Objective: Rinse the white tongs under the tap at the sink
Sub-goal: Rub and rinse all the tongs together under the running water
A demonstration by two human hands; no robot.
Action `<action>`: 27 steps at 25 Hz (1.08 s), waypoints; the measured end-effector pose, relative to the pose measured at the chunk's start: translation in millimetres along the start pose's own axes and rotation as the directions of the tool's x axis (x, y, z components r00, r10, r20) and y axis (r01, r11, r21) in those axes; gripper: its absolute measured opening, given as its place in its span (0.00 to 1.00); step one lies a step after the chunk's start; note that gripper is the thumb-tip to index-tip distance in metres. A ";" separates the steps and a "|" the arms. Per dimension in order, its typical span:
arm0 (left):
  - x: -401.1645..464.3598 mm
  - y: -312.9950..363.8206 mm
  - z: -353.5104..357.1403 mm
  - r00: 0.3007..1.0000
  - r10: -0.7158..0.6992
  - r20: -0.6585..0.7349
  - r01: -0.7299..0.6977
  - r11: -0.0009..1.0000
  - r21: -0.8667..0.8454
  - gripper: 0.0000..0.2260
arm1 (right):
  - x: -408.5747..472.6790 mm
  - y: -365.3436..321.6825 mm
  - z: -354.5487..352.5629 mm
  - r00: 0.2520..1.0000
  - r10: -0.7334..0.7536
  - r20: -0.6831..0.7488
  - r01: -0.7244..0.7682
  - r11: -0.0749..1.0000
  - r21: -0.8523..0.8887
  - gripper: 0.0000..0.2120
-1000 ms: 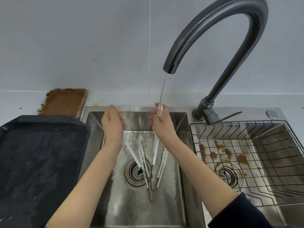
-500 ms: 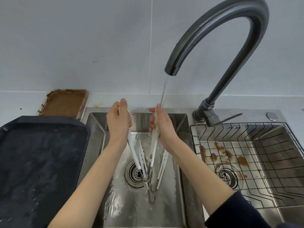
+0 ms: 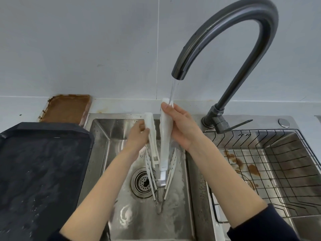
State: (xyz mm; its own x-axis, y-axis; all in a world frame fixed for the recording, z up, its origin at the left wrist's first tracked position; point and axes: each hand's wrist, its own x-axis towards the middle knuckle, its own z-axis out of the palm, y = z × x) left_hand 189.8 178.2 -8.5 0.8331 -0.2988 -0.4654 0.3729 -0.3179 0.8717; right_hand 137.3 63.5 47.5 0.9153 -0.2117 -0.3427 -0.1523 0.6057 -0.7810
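tray (image 3: pixel 43 162): dark one sitting on the counter far left, wet looking, well out of the way.

left hand (image 3: pixel 137 136): closing around one white tong arm (image 3: pixel 152 136), fingers wrapped near its top end, holding it over the basin (image 3: pixel 104 153).

tongs (image 3: pixel 164 136): looks like one pair spread open, arms meeting at a metal hinge (image 3: pixel 160 181) hanging low. Can't totally tell if it's one pair though. Another pair (image 3: pixel 172 169) is lying on the basin floor by the drain (image 3: pixel 143 182).

right hand (image 3: pixel 180 129): gripping the other arm up high, thumb on the front, fingers curled behind. Its tip is poking right into the water stream (image 3: pixel 172 92).

tap (image 3: pixel 225 40): running, thin steady stream.

rack (image 3: pixel 260 162): wire basket sitting in the right basin, nothing to do with this.

handling: I'm guessing these are light, stiff plastic with a bit of spring at the hinge. Wet plastic is going to be slippery, so gripping the flat upper part of each arm like this seems right. Not fragile, dropping them would just be clattering.
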 end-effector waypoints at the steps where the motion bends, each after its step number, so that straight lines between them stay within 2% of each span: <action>1: -4.7 1.8 6.1 1.000 0.009 0.027 -0.008 1.000 -0.023 0.15 | 0.7 0.3 -0.4 1.000 0.006 -0.006 -0.006 1.000 -0.012 0.07; 7: -9.7 8.9 15.1 0.999 -0.009 0.042 0.018 0.975 -0.219 0.17 | -9.5 -8.9 -10.5 0.999 -0.045 0.018 0.046 0.998 -0.041 0.11; 10: -9.1 10.8 19.3 0.998 -0.014 0.063 0.029 0.968 -0.249 0.20 | -23.8 -15.9 -20.1 0.997 -0.071 -0.004 0.070 0.995 -0.065 0.11; 17: -21.3 6.5 35.6 0.992 -0.001 0.129 0.030 0.974 -0.226 0.18 | -49.1 -17.9 -35.5 0.998 -0.057 -0.040 0.054 0.996 -0.070 0.12; 21: -28.3 3.5 44.4 0.990 -0.007 0.142 0.036 0.978 -0.205 0.10 | -57.3 -21.1 -40.0 0.997 -0.055 -0.047 0.052 0.996 -0.071 0.12; 23: -26.9 3.9 48.6 0.995 0.001 0.098 0.015 0.986 -0.165 0.07 | -59.8 -22.6 -40.5 0.997 -0.055 -0.051 0.051 0.995 -0.085 0.12; 27: -27.9 14.3 60.9 0.993 0.106 -0.042 -0.108 0.994 -0.026 0.10 | -61.4 -21.1 -36.3 0.997 -0.056 -0.060 0.052 0.996 -0.068 0.12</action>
State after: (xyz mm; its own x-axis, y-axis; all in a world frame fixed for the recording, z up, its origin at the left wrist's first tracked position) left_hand 147.0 127.3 7.7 0.8845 -0.2928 -0.3631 0.2916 -0.2606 0.9204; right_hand 70.7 35.8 66.1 0.8985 -0.2908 -0.3287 -0.1294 0.5402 -0.8315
